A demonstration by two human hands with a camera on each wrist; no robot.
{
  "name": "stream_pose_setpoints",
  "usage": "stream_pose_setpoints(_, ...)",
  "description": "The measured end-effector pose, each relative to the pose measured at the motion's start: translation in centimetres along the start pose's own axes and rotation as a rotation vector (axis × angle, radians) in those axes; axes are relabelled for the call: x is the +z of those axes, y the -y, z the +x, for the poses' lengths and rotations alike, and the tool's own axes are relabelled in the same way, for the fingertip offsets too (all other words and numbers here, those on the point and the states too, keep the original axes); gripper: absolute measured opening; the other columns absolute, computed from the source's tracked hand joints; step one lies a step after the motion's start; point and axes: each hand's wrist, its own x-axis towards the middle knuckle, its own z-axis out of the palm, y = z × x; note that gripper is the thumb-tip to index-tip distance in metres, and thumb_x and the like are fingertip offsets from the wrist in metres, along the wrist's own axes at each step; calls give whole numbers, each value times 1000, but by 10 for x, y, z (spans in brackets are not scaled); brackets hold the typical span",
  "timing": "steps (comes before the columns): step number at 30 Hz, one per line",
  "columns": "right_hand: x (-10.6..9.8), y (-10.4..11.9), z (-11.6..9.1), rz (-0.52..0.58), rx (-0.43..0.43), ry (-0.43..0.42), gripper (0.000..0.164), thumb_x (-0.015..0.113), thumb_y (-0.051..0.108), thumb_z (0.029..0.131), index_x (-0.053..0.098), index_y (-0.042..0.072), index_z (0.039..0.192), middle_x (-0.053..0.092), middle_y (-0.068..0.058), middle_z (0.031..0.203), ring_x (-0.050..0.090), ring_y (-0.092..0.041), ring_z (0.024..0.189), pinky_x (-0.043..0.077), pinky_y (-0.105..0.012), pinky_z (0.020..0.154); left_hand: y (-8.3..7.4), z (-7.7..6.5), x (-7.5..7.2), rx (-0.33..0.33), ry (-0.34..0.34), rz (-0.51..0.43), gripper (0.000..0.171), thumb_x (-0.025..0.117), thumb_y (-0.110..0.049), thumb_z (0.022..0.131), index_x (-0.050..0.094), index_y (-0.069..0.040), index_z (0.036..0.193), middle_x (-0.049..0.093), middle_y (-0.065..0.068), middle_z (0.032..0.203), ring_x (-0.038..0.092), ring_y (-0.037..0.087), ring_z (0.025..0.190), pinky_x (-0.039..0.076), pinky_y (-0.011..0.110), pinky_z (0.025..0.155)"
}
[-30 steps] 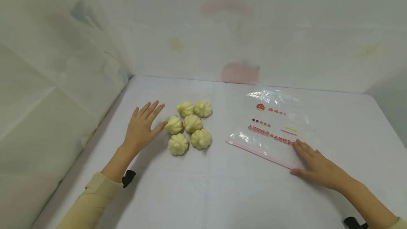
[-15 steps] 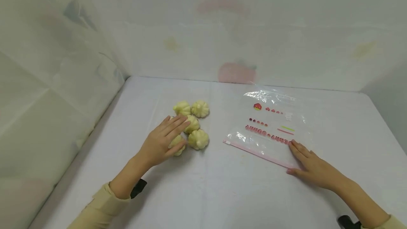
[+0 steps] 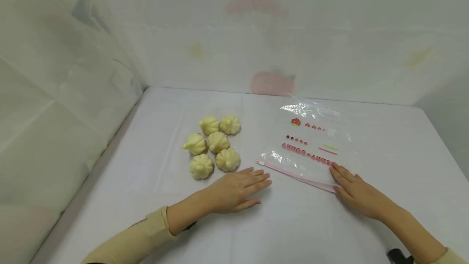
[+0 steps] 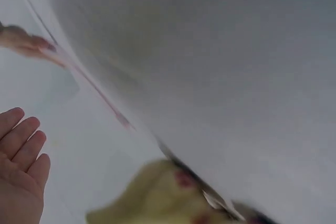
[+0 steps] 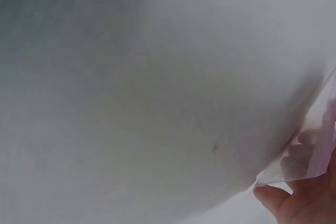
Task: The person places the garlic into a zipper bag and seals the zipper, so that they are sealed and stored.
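My left hand [image 3: 238, 190] is held out over the white table, fingers extended and holding nothing. It is just in front of several pale yellow, ribbed garlic bulbs [image 3: 218, 142], grouped left of centre. In the left wrist view, one garlic bulb [image 4: 157, 195] shows reddish patches near its base. A clear zip bag [image 3: 311, 170] with a pink slider strip and red printed lettering lies flat to the right. My right hand [image 3: 360, 196] holds its near right corner, fingers on top and thumb at the edge. Through the plastic, the right wrist view shows fingertips [image 5: 296, 166].
A white cloth covers the table [image 3: 286, 231]. Pale printed sheeting forms a back wall [image 3: 176, 60] close behind the bag and a left wall [image 3: 47, 141] beside the table.
My left hand has swept right across the garlic bulbs and down to the space before the bag. The bulbs stay grouped. My right thumb has moved to the bag's edge, and the pink strip has parted slightly.
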Motion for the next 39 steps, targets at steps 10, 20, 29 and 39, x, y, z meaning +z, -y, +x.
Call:
stream_pose_setpoints(10,-5,10,-2,-91,-43,-68,49,57,24,98,50,-1,140,44,-19,147,42,-39,132,36,-54,105,-17,47,8,6,327,-2,44,44,-29,104,47,-9,144,47,5,147,40,14,137,22,27,116)
stream_pose_setpoints(20,-11,33,4,-41,-7,-173,44,55,21,100,52,-5,136,50,-21,140,46,-41,129,36,-58,103,-18,82,18,-94,359,-29,47,41,-29,105,42,-9,147,43,3,149,37,14,138,22,23,115)
stream_pose_setpoints(29,-17,48,4,-1,9,-253,38,54,14,99,56,-6,132,53,-21,137,51,-45,121,42,-60,96,-16,103,21,-146,395,-21,46,44,-24,105,41,-9,148,43,4,150,38,13,138,24,24,114)
stream_pose_setpoints(39,-20,58,3,120,65,-298,40,42,18,105,53,-9,133,52,-27,133,49,-50,120,41,-63,95,-9,116,27,-185,440,70,48,50,-15,103,40,-13,149,42,0,150,38,9,137,26,21,112)
